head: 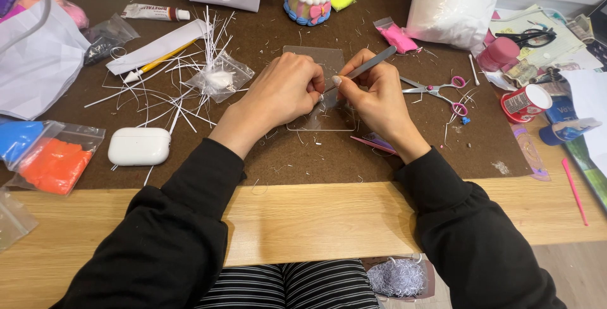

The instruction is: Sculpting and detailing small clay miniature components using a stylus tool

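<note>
A slim grey metal modelling tool (367, 67) is being gripped tightly by the right hand (379, 97), while a tiny white piece (324, 96) is being pinched by the left hand (284, 91) over a clear square acrylic sheet (329, 122)

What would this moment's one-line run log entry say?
left hand: pinches small white piece | right hand: holds grey sculpting tool, tip at piece | under hands: clear acrylic sheet | nearby: scissors

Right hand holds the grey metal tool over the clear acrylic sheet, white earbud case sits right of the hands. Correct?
Not quite. The head view shows the white earbud case left of the hands. The right hand does hold the grey metal tool over the clear acrylic sheet.
</note>
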